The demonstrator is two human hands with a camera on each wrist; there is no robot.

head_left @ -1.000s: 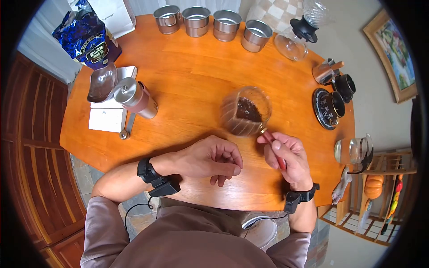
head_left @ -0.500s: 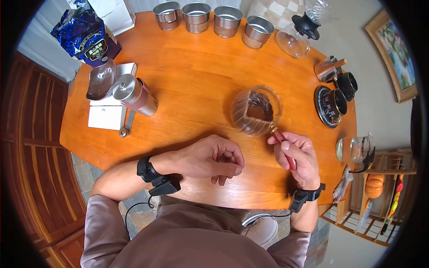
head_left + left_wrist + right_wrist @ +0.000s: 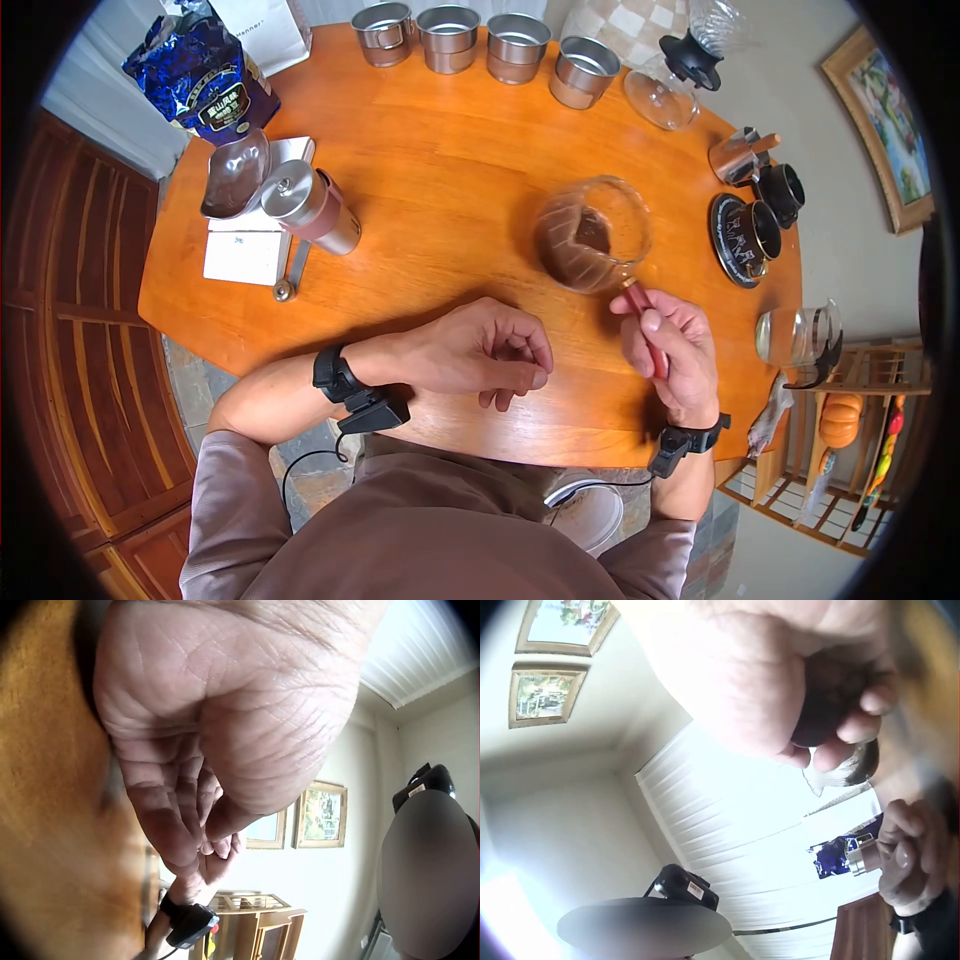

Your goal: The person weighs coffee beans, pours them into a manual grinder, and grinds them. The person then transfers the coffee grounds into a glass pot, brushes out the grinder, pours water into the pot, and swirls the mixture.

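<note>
My right hand [image 3: 678, 348] grips the red handle [image 3: 637, 298] of a ribbed glass coffee pot [image 3: 568, 248]. Dark brown coffee [image 3: 592, 234] lies inside the pot, which is tilted and held over the table's middle. In the right wrist view, fingers curl around the dark handle end [image 3: 817, 720], while part of the glass [image 3: 861, 765] shows behind them. Near the front edge, my left hand [image 3: 478, 350] rests with loosely curled fingers. Nothing shows between its fingers and thumb in the left wrist view.
To the left stand a hand grinder [image 3: 318, 212], a white scale [image 3: 242, 256], a brown tray [image 3: 238, 175] and a blue coffee bag [image 3: 205, 85]. Several metal cups [image 3: 516, 50] line the back. Rightward are a glass dripper [image 3: 715, 25], black cups [image 3: 766, 230] and a glass kettle [image 3: 790, 335].
The pot has moved rightward with my right hand, and its tilt and the coffee inside have shifted. My left hand stays nearly still.
</note>
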